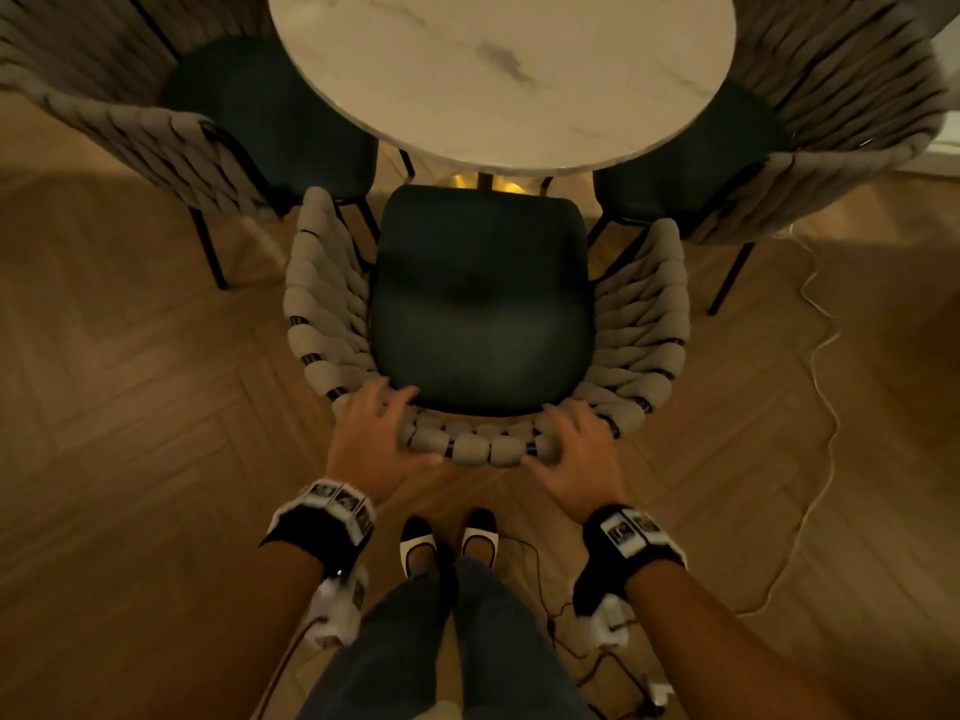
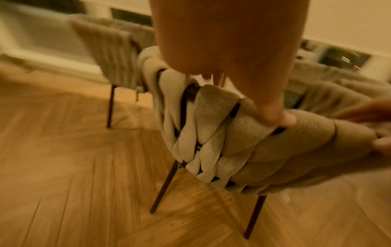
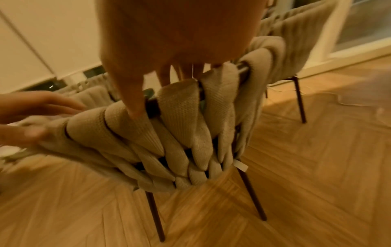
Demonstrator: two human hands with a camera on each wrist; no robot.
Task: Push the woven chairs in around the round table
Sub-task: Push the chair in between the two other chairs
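A round marble table [image 1: 498, 70] fills the top of the head view. The middle woven chair [image 1: 480, 304] has a dark green seat, whose front edge lies close to the table's rim. My left hand [image 1: 374, 433] grips the left part of its padded back rim [image 1: 472, 446], fingers over the top and thumb outside. My right hand [image 1: 576, 449] grips the right part the same way. In the left wrist view my left hand [image 2: 222, 58] lies over the woven back [image 2: 211, 133]. The right wrist view shows my right hand [image 3: 180, 33] over the weave [image 3: 180, 125].
Two more woven chairs, left [image 1: 156, 137] and right [image 1: 831, 122], stand with their seats partly under the table. A thin white cable [image 1: 821, 356] snakes over the herringbone wood floor at the right. My feet [image 1: 449, 543] stand just behind the middle chair, with dark cables beside them.
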